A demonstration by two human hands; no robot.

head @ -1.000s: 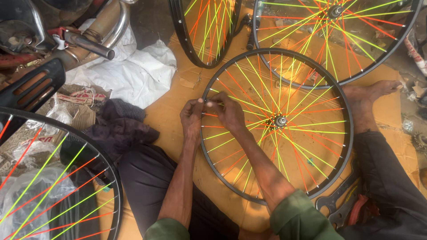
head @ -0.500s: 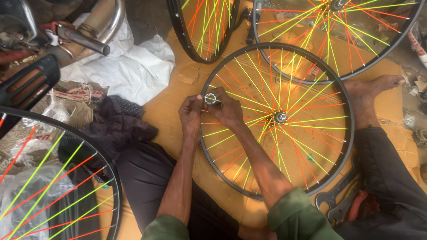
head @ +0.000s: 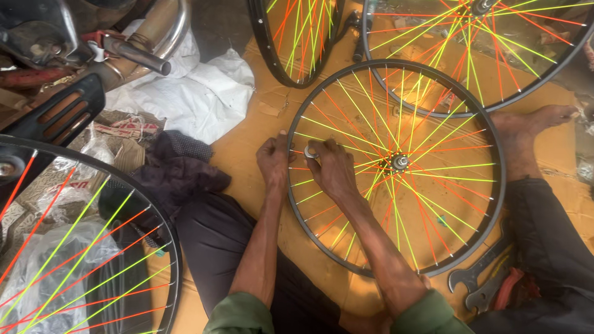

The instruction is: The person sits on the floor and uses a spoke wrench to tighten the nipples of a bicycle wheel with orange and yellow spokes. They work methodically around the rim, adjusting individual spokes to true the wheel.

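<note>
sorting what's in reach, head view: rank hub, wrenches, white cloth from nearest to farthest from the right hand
1. Hub: just right of the right hand, wheel centre.
2. White cloth: upper left, on the floor.
3. Wrenches: lower right, outside the rim.

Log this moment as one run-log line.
left hand: on wheel rim | right hand: pinching small round metal tool among spokes | wheel: flat on cardboard | nearby: wrenches
</note>
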